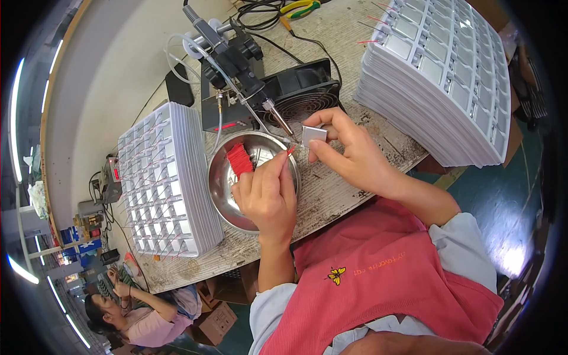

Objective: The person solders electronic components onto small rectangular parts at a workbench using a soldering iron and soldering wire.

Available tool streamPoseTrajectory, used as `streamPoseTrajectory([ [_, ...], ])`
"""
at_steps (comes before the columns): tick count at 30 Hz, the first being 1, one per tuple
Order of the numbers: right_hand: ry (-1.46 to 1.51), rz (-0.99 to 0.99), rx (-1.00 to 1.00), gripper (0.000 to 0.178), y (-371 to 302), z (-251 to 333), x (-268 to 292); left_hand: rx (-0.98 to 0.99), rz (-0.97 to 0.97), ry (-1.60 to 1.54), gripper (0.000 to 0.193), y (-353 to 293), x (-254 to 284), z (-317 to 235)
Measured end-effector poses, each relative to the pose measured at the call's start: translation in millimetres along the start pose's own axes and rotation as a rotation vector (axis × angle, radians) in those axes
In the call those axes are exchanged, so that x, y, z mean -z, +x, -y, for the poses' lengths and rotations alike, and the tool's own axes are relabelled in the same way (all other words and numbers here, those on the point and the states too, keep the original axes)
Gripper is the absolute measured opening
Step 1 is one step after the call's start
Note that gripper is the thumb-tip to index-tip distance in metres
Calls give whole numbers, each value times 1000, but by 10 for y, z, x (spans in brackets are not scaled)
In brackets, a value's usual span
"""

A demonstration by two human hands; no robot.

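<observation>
Between the thumb and fingers of my right hand is a small flat silver battery cell, held up near the tip of a soldering iron clamped in a stand. My left hand is closed in a pinch on a short red wire, its end close to the edge of the cell. Whether wire and cell touch is too small to tell. Under my left hand stands a round steel bowl, in which a bundle of red wires lies.
White trays of cells with wires are stacked at left, and another tall stack of trays is at right. Behind the iron sits a black fan. Pliers lie at the back. A co-worker sits at lower left.
</observation>
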State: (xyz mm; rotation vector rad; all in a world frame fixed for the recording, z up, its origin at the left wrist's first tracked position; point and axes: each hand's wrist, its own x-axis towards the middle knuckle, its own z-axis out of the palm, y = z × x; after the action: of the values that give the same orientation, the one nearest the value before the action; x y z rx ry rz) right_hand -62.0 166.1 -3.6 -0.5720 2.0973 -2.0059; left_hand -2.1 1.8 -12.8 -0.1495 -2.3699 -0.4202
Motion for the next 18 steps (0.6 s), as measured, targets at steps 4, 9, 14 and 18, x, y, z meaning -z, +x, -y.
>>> streamPoseTrajectory([
  [4,-43,-7,21,28,-12,-4,2,-4,5,-1,21,0,-13,-1],
  [9,-44,-4,18,28,-20,-16,3,-6,7,-1,20,-5,-25,-3],
  [14,-38,-5,7,29,-24,-33,-5,-5,12,14,20,-10,-35,2],
  [18,-42,-7,-2,29,-21,-28,-5,-9,9,28,20,-12,-40,7],
])
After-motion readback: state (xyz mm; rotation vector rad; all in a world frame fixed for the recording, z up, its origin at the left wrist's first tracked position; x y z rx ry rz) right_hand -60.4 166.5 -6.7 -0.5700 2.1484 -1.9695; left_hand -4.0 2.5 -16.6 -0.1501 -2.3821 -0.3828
